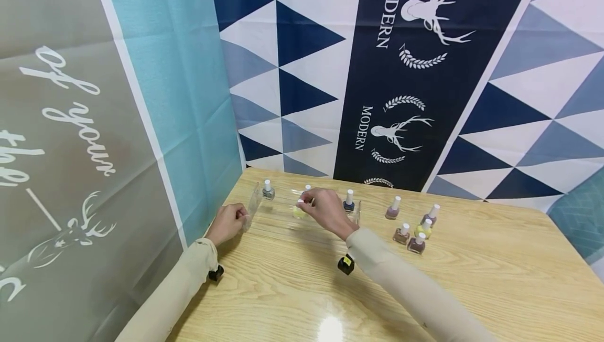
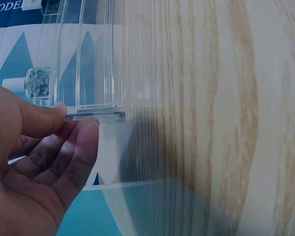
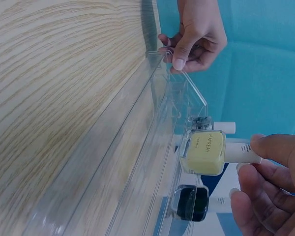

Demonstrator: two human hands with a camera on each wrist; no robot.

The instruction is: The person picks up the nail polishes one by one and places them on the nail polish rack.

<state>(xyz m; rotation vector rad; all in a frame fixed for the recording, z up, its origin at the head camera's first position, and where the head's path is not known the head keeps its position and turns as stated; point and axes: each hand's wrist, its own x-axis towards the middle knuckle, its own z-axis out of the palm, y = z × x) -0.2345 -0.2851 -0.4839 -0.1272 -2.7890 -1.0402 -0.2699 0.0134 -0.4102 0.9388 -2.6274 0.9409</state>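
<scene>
A clear stepped display rack (image 1: 255, 204) stands on the wooden table. At its left end, my left hand (image 1: 228, 222) pinches the edge of the side panel (image 2: 96, 116) between thumb and fingers. My right hand (image 1: 325, 208) holds a pale yellow nail polish bottle (image 3: 206, 153) by its white cap, over the rack's steps. On the back of the rack sit a glittery grey nail polish (image 1: 268, 192) at the left and a dark blue one (image 1: 348, 204) at the right. Between them a dark bottle (image 3: 191, 202) is mostly hidden behind my right hand in the head view.
Right of the rack, several nail polish bottles stand in a loose group: mauve (image 1: 392, 211), brownish (image 1: 401, 235), dark plum (image 1: 417, 245), yellow (image 1: 423, 228) and purple (image 1: 431, 216). Patterned cloth (image 1: 302, 69) hangs behind the table and along its left side.
</scene>
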